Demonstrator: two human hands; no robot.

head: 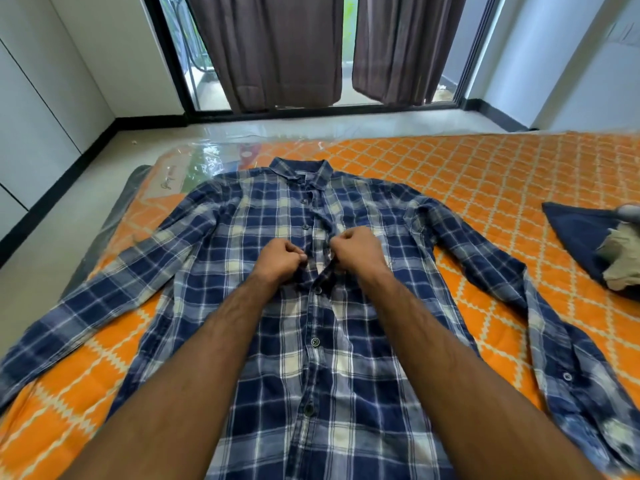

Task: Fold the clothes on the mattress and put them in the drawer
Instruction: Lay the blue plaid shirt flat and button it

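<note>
Blue/white plaid shirt [277, 375] lies face up on the mattress [502, 174], which has an orange cover w/ cream lattice pattern. Collar at the far end, hem toward the near edge of view, both sleeves spread out to left & right. Right sleeve bends and runs back toward the near right corner; a cuff button shows on it. Lower placket is buttoned, approx. 3 dark buttons visible near-side of the hands; 2 more buttons show on the far side, up toward the collar.

Both arms reach in from the near edge to the shirt's chest area. Left hand [278, 259] has fingers curled tight, pinching the left edge of the placket. Right hand [356, 252] also curled, pinching the opposite placket edge just beside it. The 2 hands sit close together, w/ a small gap of open placket between them; fabric bunches up a bit there. Can't tell if a button is between the fingers.

Far right on the mattress: a dark navy garment [575, 237] w/ a beige garment [620, 261] on top of it, well apart from the shirt; partly cut off by the frame edge. Clear plastic wrap [204, 161] covers the mattress's far left corner.

Beyond the mattress: pale floor [52, 265], dark brown curtains [277, 46] hanging over a glass sliding door, white wall panels on the left.
</note>
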